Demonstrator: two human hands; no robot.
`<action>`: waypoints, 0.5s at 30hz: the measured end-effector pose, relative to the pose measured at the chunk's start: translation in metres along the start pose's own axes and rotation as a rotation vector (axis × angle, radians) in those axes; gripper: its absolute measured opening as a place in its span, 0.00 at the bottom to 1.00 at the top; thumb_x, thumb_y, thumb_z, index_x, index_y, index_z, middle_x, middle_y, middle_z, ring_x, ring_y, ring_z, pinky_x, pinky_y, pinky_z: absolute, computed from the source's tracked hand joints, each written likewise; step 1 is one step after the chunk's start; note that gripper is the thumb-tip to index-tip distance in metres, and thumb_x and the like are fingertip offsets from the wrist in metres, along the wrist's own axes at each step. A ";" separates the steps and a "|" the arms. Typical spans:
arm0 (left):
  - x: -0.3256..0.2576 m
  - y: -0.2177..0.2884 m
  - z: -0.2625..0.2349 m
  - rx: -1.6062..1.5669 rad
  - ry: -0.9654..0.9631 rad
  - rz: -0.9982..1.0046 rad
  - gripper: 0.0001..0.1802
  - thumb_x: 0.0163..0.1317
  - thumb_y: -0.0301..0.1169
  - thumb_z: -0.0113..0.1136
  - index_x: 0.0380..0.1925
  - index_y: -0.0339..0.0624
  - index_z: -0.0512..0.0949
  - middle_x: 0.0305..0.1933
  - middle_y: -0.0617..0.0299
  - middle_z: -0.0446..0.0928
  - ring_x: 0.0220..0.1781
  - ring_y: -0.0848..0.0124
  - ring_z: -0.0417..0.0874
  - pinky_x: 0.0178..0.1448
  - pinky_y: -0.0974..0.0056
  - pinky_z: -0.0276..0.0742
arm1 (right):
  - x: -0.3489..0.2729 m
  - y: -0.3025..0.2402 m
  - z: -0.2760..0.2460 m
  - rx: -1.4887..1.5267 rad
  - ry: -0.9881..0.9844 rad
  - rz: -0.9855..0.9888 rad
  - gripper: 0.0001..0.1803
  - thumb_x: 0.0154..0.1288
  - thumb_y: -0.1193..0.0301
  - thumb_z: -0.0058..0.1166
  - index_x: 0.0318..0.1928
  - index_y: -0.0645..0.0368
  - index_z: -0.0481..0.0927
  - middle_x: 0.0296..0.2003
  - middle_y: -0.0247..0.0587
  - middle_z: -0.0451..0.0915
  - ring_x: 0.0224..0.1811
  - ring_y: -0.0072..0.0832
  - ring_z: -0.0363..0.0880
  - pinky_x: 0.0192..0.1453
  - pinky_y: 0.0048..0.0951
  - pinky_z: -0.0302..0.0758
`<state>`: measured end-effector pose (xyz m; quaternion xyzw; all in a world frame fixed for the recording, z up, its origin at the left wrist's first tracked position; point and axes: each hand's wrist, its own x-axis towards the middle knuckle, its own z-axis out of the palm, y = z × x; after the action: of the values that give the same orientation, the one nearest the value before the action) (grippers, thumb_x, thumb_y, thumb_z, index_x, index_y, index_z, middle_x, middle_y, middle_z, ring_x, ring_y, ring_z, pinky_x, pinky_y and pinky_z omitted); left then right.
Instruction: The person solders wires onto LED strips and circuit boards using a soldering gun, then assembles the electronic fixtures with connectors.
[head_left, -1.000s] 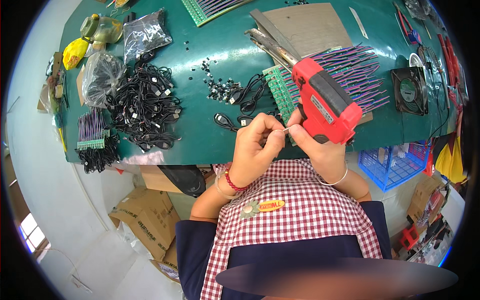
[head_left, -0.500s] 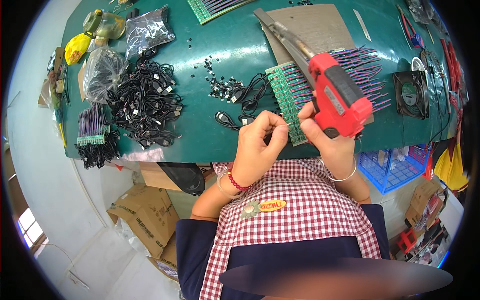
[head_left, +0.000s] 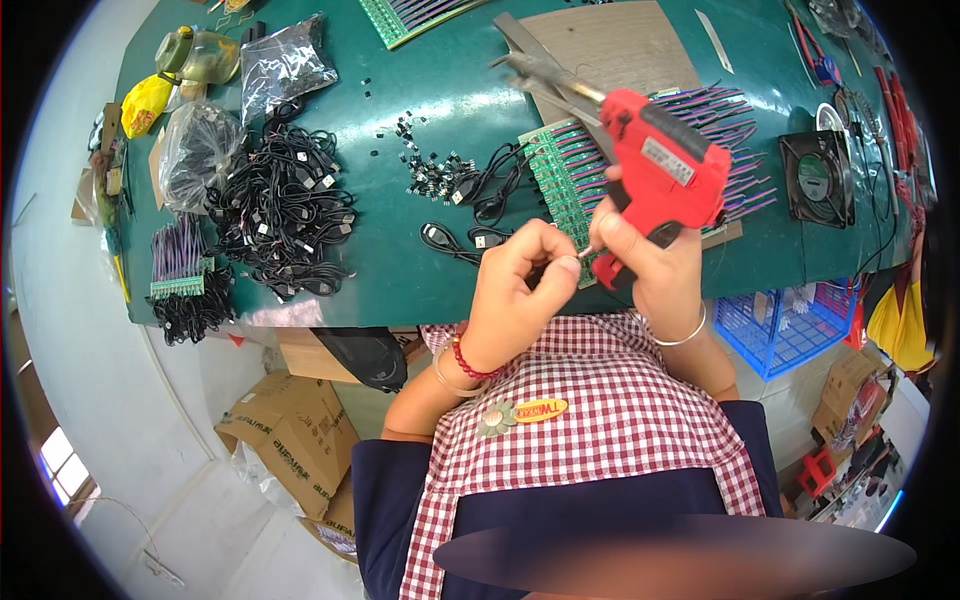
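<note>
My left hand point(head_left: 522, 290) is closed in a pinch on a thin cable, whose pale end point(head_left: 586, 252) sticks out toward my right hand. Most of that cable is hidden in the fingers. In my right hand point(head_left: 660, 268) is a red soldering gun point(head_left: 668, 160) with a black top, its metal front pointing away over the table; thumb and fingertips come close to the cable end. Beneath the gun lies a green circuit board panel point(head_left: 556, 182) with rows of purple and black wires point(head_left: 735, 120). Black USB cables point(head_left: 492, 205) lie just left of the panel.
A heap of black USB cables point(head_left: 290, 200) covers the table's left, beside a wired panel point(head_left: 180, 260) and plastic bags point(head_left: 285, 68). Small black parts point(head_left: 435, 175) are scattered mid-table. A brown board point(head_left: 610, 45) lies under the panel; a black fan point(head_left: 818, 180) stands right.
The soldering gun has tilted, its trigger side now showing lower, and my right fingers have closed in on the cable end. My left hand has hardly moved. The view has shifted slightly.
</note>
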<state>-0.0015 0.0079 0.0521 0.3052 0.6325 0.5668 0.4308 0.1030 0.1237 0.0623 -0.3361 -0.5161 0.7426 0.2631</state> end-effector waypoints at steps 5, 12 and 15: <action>0.002 -0.006 0.000 -0.318 0.035 -0.088 0.04 0.62 0.24 0.50 0.29 0.39 0.67 0.23 0.68 0.70 0.21 0.84 0.66 0.26 0.77 0.61 | -0.002 -0.002 -0.009 -0.059 -0.009 0.035 0.25 0.54 0.81 0.57 0.53 0.65 0.67 0.31 0.37 0.76 0.35 0.22 0.75 0.39 0.23 0.72; 0.004 -0.004 0.002 -0.260 0.000 -0.127 0.05 0.61 0.25 0.53 0.28 0.37 0.70 0.23 0.71 0.72 0.23 0.86 0.67 0.26 0.77 0.62 | -0.005 -0.004 -0.004 -0.135 -0.132 0.102 0.26 0.54 0.82 0.55 0.55 0.65 0.67 0.33 0.37 0.77 0.34 0.19 0.74 0.37 0.21 0.72; 0.005 0.000 -0.002 -0.254 -0.050 -0.222 0.05 0.62 0.26 0.52 0.28 0.36 0.71 0.22 0.70 0.72 0.23 0.86 0.67 0.26 0.77 0.62 | -0.006 -0.003 -0.004 -0.173 -0.144 0.089 0.07 0.57 0.78 0.56 0.37 0.61 0.76 0.30 0.28 0.77 0.30 0.15 0.73 0.33 0.19 0.71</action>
<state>-0.0055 0.0116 0.0507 0.1904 0.5746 0.5833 0.5416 0.1102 0.1226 0.0660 -0.3258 -0.5806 0.7283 0.1622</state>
